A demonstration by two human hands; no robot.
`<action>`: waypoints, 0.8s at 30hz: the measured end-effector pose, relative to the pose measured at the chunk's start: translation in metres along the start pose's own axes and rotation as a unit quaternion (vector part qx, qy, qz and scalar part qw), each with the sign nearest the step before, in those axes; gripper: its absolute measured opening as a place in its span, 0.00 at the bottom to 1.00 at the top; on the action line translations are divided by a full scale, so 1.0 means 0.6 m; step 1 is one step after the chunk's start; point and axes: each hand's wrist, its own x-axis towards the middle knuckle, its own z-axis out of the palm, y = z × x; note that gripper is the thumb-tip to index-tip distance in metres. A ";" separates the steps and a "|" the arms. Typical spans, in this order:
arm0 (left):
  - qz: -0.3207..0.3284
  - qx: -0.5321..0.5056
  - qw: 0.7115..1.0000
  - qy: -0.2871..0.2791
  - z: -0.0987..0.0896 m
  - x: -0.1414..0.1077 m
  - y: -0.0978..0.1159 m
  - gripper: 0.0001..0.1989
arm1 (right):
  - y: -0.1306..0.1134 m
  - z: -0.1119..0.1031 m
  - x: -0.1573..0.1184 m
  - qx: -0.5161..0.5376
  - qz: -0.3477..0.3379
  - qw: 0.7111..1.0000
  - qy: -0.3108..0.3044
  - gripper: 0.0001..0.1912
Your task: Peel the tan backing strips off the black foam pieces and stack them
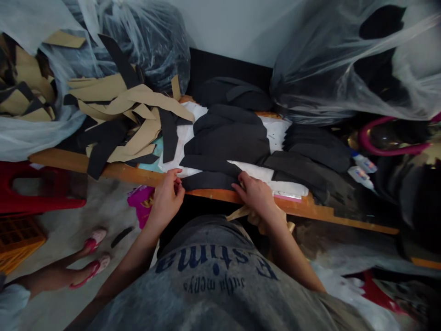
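Observation:
A curved black strip lies along the front edge of the table, close to my body. My left hand is closed with its fingertips at the strip's left end. At the other end, my right hand pinches the strip between thumb and curled fingers. Below my right hand and wrist hang crumpled tan strips, partly hidden by the forearm. Just behind lies another black strip, and past it a pile of overlapping black pieces rests on white sheeting.
Tan and black strips are heaped at left. Clear plastic bags stand behind. More black pieces and small white bottles lie right. A red stool and another person's legs are at lower left.

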 end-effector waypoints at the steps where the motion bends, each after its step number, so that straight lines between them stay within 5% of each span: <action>1: 0.003 0.003 1.000 0.012 0.001 0.001 0.001 0.22 | 0.000 0.001 0.000 0.001 0.000 1.000 0.002 0.14; 7: -0.027 0.042 0.996 0.074 0.016 0.009 0.006 0.21 | -0.002 -0.001 -0.002 -0.003 0.000 1.000 0.004 0.14; 14: 0.017 0.083 0.995 0.047 0.034 0.001 0.018 0.20 | -0.003 -0.001 -0.004 0.011 0.006 1.000 0.001 0.13; 19: -0.019 0.105 0.985 0.133 0.036 -0.007 0.012 0.20 | 0.000 0.004 -0.004 0.025 0.000 1.000 0.010 0.12; 24: -0.098 0.136 0.983 0.076 0.024 -0.006 0.004 0.13 | 0.005 0.011 -0.003 0.032 -0.009 0.999 0.025 0.12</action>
